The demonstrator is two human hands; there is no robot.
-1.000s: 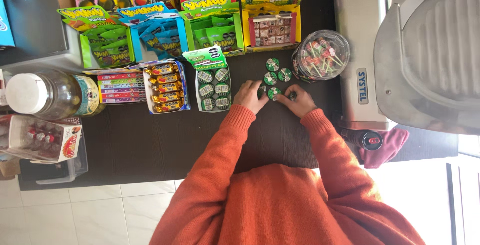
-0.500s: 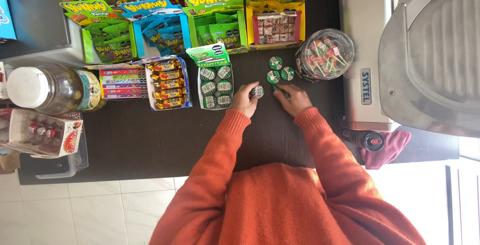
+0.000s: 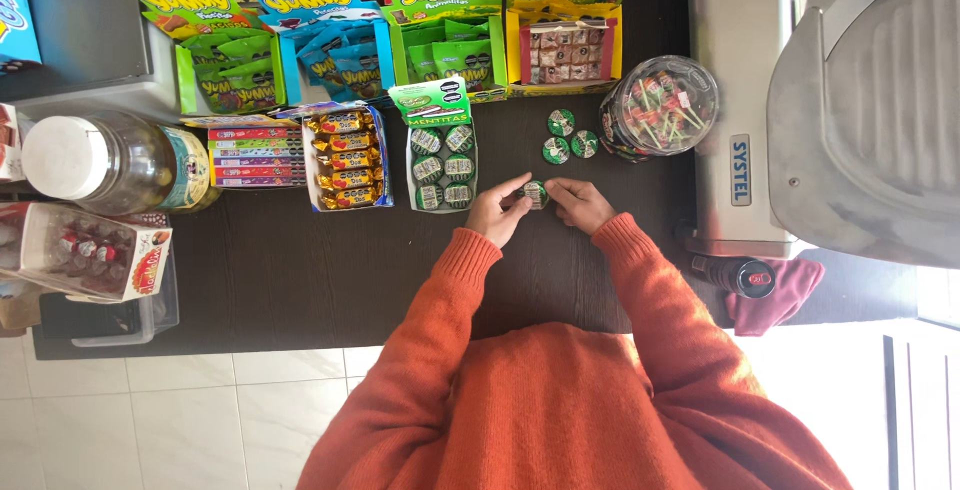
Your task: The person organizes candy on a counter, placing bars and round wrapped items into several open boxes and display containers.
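Both my hands meet over the dark counter [image 3: 300, 270], gripping a short stack of small round green mint tins [image 3: 536, 193] between them. My left hand [image 3: 497, 212] holds its left side, my right hand [image 3: 580, 204] its right side. Just left of the hands stands an open green-and-white display box [image 3: 443, 155] with several such tins in rows. Three loose tins [image 3: 566, 136] lie on the counter behind my right hand. My sleeves are orange.
Candy display boxes [image 3: 440, 35] in green, blue and yellow line the back. A round clear tub of lollipops [image 3: 660, 107] sits at the right, beside a grey scale [image 3: 830, 110]. A large lidded jar [image 3: 110, 162] and wrapped bars [image 3: 347, 157] are at the left.
My hands gathered tins from the loose group on the counter and moved left toward the open box, holding them together. Fewer loose tins lie behind my right hand now.
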